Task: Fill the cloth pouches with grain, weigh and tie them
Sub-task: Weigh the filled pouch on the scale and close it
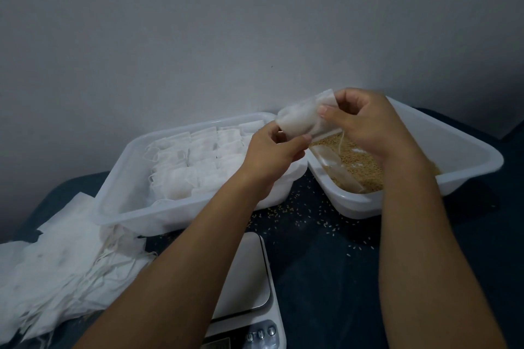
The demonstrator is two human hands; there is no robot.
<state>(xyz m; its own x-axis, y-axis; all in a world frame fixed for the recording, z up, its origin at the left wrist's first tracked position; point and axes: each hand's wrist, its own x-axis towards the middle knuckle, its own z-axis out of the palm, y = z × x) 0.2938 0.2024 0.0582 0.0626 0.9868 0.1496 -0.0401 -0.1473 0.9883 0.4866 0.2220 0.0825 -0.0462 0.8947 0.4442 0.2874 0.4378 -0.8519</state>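
Note:
A white cloth pouch (303,119) is held in the air between both hands, above the gap between two tubs. My left hand (272,153) pinches its lower left edge. My right hand (368,127) grips its upper right end, and a thin drawstring (341,142) dangles below. The right white tub (453,150) holds brown grain (357,167) with a clear scoop (337,170) lying in it. The left translucent tub (119,178) is packed with rows of pouches (198,161). A white digital scale (249,272) sits near me, partly under my left forearm.
A heap of flat empty white pouches with strings (56,263) lies at the left on the dark blue table (326,278). Loose grains (300,215) are scattered between the tubs and the scale. A grey wall stands right behind the tubs.

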